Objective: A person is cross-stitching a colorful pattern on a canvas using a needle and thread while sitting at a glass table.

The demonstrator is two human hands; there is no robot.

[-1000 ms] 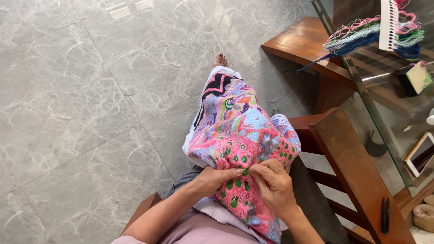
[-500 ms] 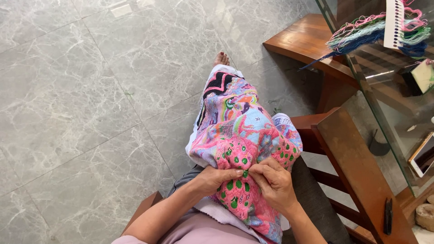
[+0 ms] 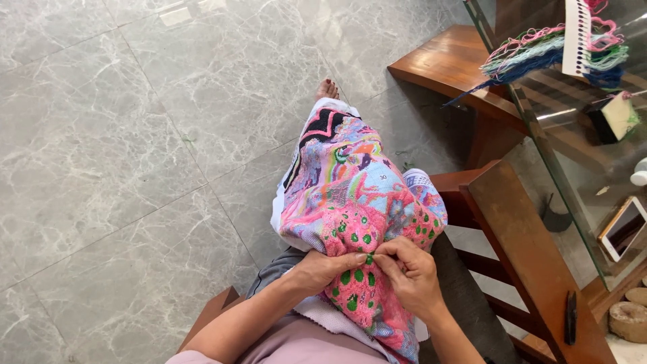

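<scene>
The right hand (image 3: 412, 278) is pinched nearly shut, thumb and forefinger closed on the cloth at a green spot, perhaps on a needle too small to make out; the left hand (image 3: 329, 268) lies just beside it, fingers curled and gripping a fold of the same multicoloured cross-stitch cloth, pink with green spots (image 3: 357, 209), fingertips almost meeting the right's; against a second ago both hands sit at the same spot with barely a shift, so the stitching looks to be going on at one point; the cloth is draped over the person's lap and down an outstretched leg towards the bare foot (image 3: 327, 89) on the grey marble floor (image 3: 135, 135); to the right stand a brown wooden chair (image 3: 532, 256) and a glass-topped table (image 3: 579, 155), with a bundle of coloured threads (image 3: 539, 54) on it
</scene>
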